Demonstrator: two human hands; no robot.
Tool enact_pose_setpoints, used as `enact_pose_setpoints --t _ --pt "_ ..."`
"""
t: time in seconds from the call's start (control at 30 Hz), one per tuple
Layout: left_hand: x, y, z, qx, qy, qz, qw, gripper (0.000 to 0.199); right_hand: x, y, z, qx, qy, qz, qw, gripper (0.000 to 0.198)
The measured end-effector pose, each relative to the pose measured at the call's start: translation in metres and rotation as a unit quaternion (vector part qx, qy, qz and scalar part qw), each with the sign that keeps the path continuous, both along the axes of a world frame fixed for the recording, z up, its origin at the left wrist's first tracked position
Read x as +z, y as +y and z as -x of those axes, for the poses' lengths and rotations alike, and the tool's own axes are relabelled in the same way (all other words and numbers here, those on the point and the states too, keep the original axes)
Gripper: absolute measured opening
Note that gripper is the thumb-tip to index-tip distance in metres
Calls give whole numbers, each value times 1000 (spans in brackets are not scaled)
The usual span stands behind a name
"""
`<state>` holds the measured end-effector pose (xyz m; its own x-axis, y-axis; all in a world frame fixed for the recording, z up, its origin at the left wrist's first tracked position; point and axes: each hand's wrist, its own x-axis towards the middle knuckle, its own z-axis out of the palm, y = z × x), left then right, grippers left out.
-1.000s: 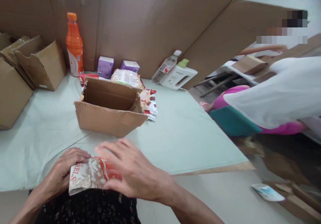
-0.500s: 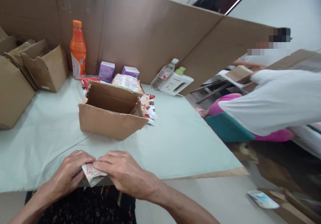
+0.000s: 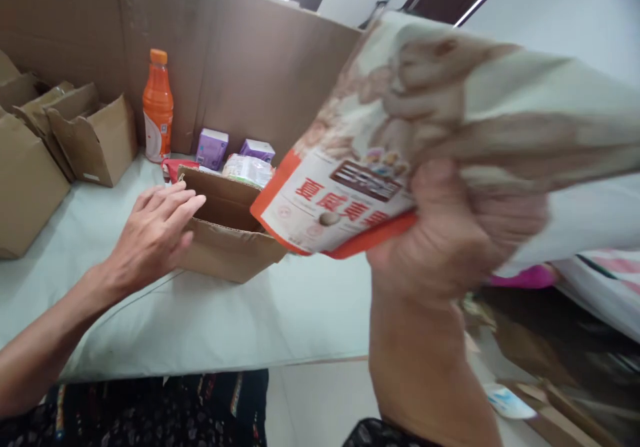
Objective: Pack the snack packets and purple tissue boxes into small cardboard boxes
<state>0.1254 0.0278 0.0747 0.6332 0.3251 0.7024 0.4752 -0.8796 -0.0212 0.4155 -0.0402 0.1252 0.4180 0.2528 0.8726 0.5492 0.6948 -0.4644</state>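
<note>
My right hand (image 3: pixel 450 233) grips a large bag of nuts (image 3: pixel 365 187) by its lower part and holds it up close to the camera. The bag is cream-coloured with nut pictures, a red-orange bottom band and red Chinese characters. It hides much of the right side of the view. My left hand (image 3: pixel 155 233), fingers stretched out and holding nothing, is at the left end of an open-topped cardboard box (image 3: pixel 235 257). Whether it touches the box I cannot tell. Behind the box lie a clear-wrapped package (image 3: pixel 249 169) and a red packet (image 3: pixel 173 168).
An orange drink bottle (image 3: pixel 159 110) and two purple boxes (image 3: pixel 212 148) stand along the cardboard partition (image 3: pixel 265 60). More cardboard boxes (image 3: pixel 93 133) are at the left. Beyond the table's right edge, a person's white clothing (image 3: pixel 590 217) and floor clutter show.
Both hands were together at the table edge on a small folded packet, which I no longer see. My right hand has risen rightward with the large bag; my left has moved up to the box.
</note>
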Motion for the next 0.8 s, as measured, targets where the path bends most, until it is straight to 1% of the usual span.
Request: enact_pose_setpoints --t 0.03,0.07,0.1,0.13,0.2,0.23,0.3,0.4,0.47,0.53,0.6,0.63,0.67,0.73,0.8 --pt "-1 6 -3 3 14 -9 1000 29 2 9 5 -2 -24 -20 1000 20" --pt "-3 10 -5 0 25 -13 1000 25 3 16 11 -9 -52 -23 998 13" --pt "-3 11 -5 -7 32 -12 999 22 3 20 18 -4 -82 -4 997 8" --pt "-3 9 -3 -15 38 -9 999 20 3 23 24 16 -111 38 993 7" --pt "-1 0 4 -33 54 -7 998 19 5 24 34 59 -159 118 978 12" --pt "0 -6 8 -39 61 -6 997 20 8 24 37 71 -176 142 971 15" --pt "4 -18 17 -44 75 0 996 22 15 23 41 61 -197 165 965 18" --pt "8 -30 27 -35 82 16 996 24 24 22 42 16 -224 176 958 16" --pt "9 -34 31 -30 82 23 996 24 26 23 44 35 -278 201 939 16" --pt "8 -35 33 -30 82 27 996 25 25 25 49 94 -355 235 900 20" --pt "8 -35 33 -34 83 26 996 26 25 29 58 144 -428 287 845 26" --pt "7 -35 33 -34 84 24 996 27 26 32 64 151 -459 322 814 28" --pt "7 -35 33 -34 85 21 996 28 28 35 71 144 -489 366 779 30" --pt "7 -35 33 -34 89 21 995 29 29 44 86 111 -546 460 691 31" --pt "8 -35 34 -32 90 25 995 28 25 54 99 88 -586 529 608 34"
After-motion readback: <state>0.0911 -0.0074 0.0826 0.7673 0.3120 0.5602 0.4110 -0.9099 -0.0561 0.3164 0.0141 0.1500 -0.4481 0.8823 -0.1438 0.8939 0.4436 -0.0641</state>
